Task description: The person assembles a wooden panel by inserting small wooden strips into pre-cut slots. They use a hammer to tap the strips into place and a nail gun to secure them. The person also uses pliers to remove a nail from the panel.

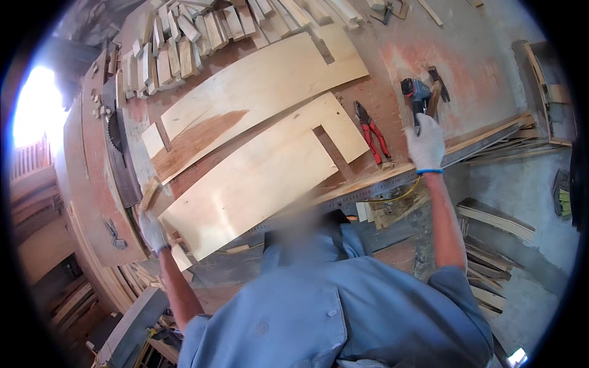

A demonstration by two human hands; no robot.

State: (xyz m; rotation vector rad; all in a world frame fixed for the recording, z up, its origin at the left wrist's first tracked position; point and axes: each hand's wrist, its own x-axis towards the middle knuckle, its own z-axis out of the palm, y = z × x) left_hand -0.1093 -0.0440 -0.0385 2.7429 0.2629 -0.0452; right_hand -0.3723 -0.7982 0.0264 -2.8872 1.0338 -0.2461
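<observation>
My right hand [426, 146], in a white knit glove, is closed round the handle end of a blue and black cordless drill [418, 92] at the right of the bench. Close beside the drill lies a hammer [436, 91] with a wooden handle. At the left, my gloved left hand [151, 230] is closed on a small wood block [149, 194] by the corner of the nearer plywood panel [257, 178]. Some of its fingers are hidden. This panel has a slot cut near its right end. Behind it lies a second slotted plywood panel [264, 80] with a brown stain.
Red-handled pliers [371, 134] lie right of the panels. Many wood offcuts [184, 46] are piled at the back left. A toothed saw blade [114, 131] stands up at the left. A long metal ruler [368, 192] runs along the bench's near edge. A clamp [386, 13] lies far back.
</observation>
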